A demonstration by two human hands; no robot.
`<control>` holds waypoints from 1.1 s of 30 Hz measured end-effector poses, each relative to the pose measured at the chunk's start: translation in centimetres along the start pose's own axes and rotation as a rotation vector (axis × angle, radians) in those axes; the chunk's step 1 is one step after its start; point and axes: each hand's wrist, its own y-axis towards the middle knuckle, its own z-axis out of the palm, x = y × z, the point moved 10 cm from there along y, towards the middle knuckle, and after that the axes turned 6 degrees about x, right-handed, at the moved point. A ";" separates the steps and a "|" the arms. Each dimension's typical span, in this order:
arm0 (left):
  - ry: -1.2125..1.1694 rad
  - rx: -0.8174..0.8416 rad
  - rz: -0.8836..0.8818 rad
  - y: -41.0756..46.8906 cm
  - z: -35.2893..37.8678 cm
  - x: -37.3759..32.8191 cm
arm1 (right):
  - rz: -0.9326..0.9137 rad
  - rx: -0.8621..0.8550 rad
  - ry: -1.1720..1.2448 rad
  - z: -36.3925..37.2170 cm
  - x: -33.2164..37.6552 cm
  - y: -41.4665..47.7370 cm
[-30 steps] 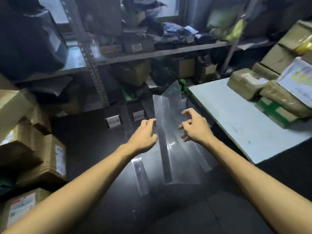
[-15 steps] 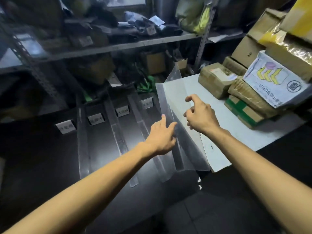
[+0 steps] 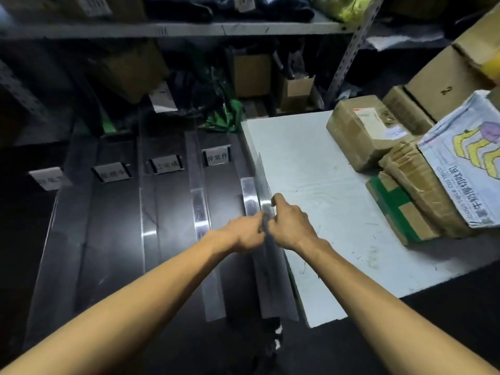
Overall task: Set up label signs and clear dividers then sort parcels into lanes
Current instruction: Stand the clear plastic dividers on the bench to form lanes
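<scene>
A clear divider (image 3: 259,174) stands on edge along the seam between the dark table (image 3: 113,239) and the white table (image 3: 319,212). My left hand (image 3: 244,234) and my right hand (image 3: 290,223) meet at its upright sheet and pinch it from both sides. Two more clear dividers (image 3: 198,201) (image 3: 147,212) lie to the left, splitting the dark table into lanes. Several white label signs (image 3: 215,156) (image 3: 165,165) (image 3: 111,172) (image 3: 48,178) stand at the lanes' far ends. Taped cardboard parcels (image 3: 362,131) are piled on the white table at the right.
A metal shelf (image 3: 189,29) packed with boxes and bags runs along the back, with a perforated upright post (image 3: 349,47). A white printed parcel (image 3: 468,158) tops the right pile. Green plastic (image 3: 224,115) lies behind the tables. Dark floor shows below the white table's front edge.
The divider went from tilted in the air to standing at the white table's left edge. Both hands moved from spread open beside it to meeting on its sheet. The camera view shifted right and down.
</scene>
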 end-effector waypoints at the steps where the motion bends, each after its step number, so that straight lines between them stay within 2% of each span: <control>1: 0.025 -0.003 -0.020 0.7 0.2 0.4 | 0.004 0.027 -0.008 0.6 -0.4 0.7; 5: 0.129 0.061 -0.096 2.8 1.4 1.1 | 0.024 0.109 -0.021 2.1 -1.9 2.4; 12: 0.086 0.106 -0.192 4.8 4.5 1.9 | 0.011 0.188 -0.029 2.9 -4.0 3.2; 18: 0.023 0.046 -0.190 4.7 4.8 1.5 | -0.020 0.239 -0.064 2.3 -3.9 3.1; 21: -0.008 0.004 -0.187 4.1 3.6 1.3 | -0.057 0.200 -0.142 1.4 -3.0 2.9; 26: -0.051 -0.079 -0.182 1.3 0.3 0.8 | -0.219 0.064 -0.219 -1.5 0.2 2.0; 30: -0.114 -0.176 -0.148 -2.0 -2.8 1.0 | -0.376 0.110 -0.081 -2.0 4.6 0.7; 33: -0.147 -0.244 -0.195 -5.6 -4.8 2.4 | -0.438 0.146 -0.039 -1.7 8.0 -0.2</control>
